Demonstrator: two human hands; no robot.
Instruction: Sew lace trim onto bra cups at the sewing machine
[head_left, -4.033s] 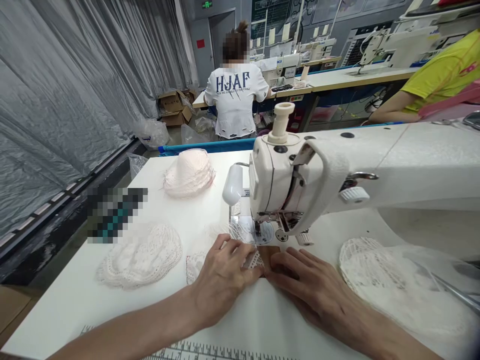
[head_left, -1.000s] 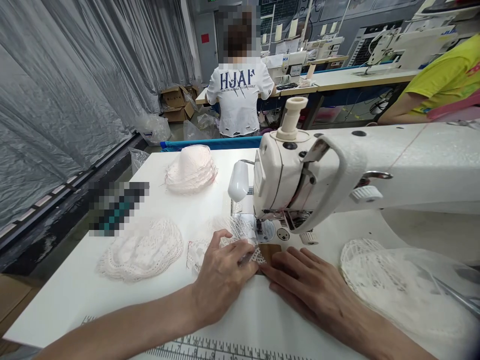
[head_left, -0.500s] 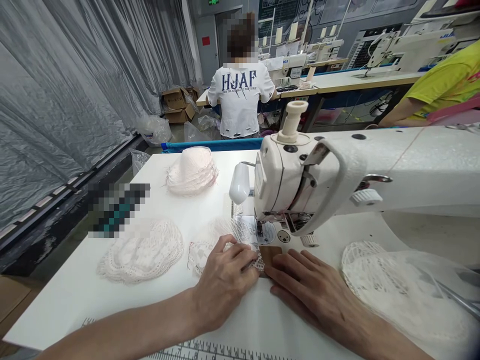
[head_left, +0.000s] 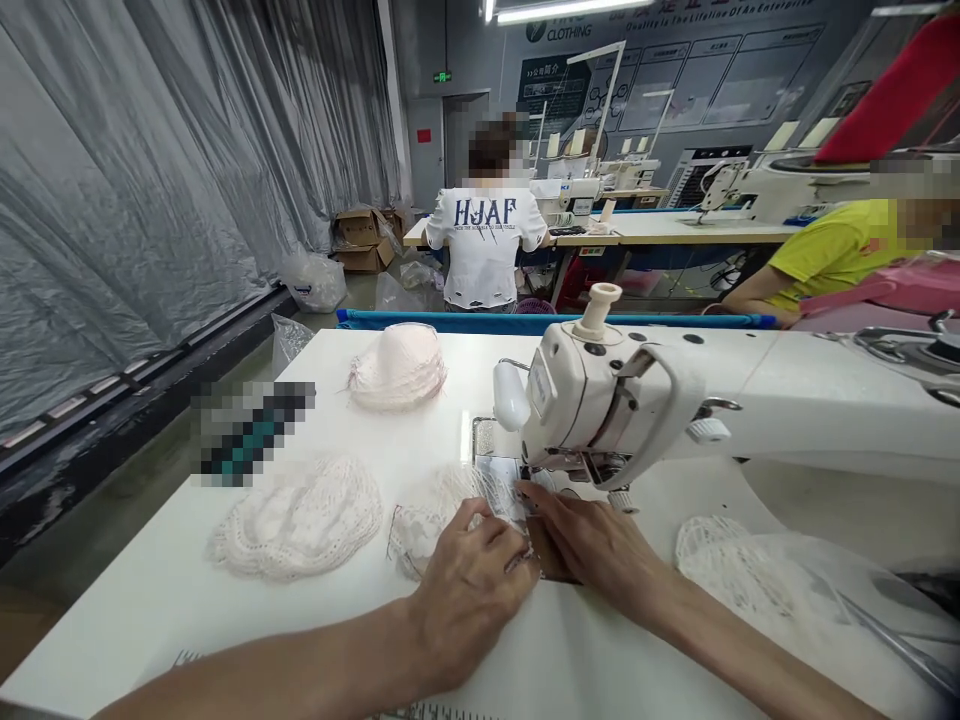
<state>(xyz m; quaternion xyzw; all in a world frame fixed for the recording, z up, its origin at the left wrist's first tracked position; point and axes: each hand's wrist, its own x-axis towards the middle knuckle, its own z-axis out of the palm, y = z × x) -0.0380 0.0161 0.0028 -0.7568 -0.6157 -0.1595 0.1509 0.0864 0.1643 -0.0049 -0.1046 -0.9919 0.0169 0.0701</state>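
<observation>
A white lace piece [head_left: 420, 530] lies on the sewing table, its far edge reaching the metal plate below the sewing machine head [head_left: 577, 400]. My left hand [head_left: 480, 585] is closed on the lace's near right edge, fingers curled and pressing down. Beside it, my right hand [head_left: 600, 545] rests with fingers stretched forward, the fingertips close to the presser foot [head_left: 525, 475]. Under that hand shows a flat brown patch [head_left: 551, 555]. The needle and the exact contact of the right fingertips are hard to see.
Stacked lace pieces [head_left: 300, 520] lie left, and pale pink moulded cups [head_left: 397, 365] farther back. More lace and sheer fabric [head_left: 750, 575] sits right, with a metal tool [head_left: 892, 635] on it. Two people work beyond, one in a white shirt [head_left: 484, 250], one in yellow [head_left: 832, 250].
My right hand has moved forward and left, from lying flat by the brown patch to the presser foot. My left hand stays on the lace. The camera view has tilted up.
</observation>
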